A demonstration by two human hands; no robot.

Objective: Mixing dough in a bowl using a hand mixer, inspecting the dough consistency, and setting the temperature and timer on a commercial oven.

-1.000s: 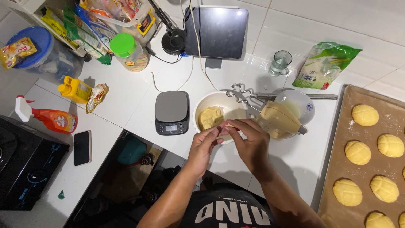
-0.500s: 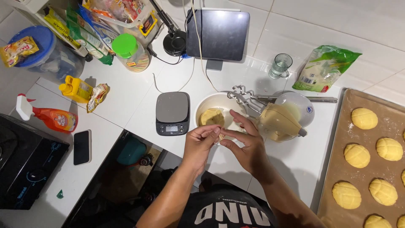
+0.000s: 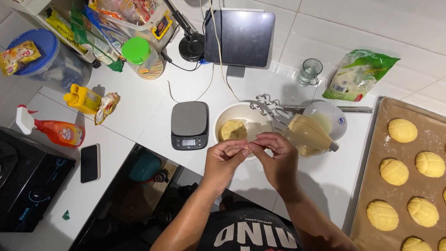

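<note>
My left hand (image 3: pixel 224 160) and my right hand (image 3: pixel 275 158) meet fingertip to fingertip at the near rim of a white bowl (image 3: pixel 223 121). Between the fingertips is a small piece of pale yellow dough (image 3: pixel 247 147). A lump of the same yellow dough (image 3: pixel 232 129) lies inside the bowl, just beyond my left hand. A cream hand mixer (image 3: pixel 306 134) with metal beaters lies on its side right of the bowl, close to my right hand.
A grey kitchen scale (image 3: pixel 189 124) sits left of the bowl. A baking tray (image 3: pixel 371 186) on the right holds several scored yellow dough buns. A tablet (image 3: pixel 239 38), a glass (image 3: pixel 310 71), a green bag (image 3: pixel 360 74), a phone (image 3: pixel 89 162) and bottles stand on the white counter.
My hands stayed together at the bowl's near rim; the fingers shifted as they worked the small dough piece. Nothing else moved.
</note>
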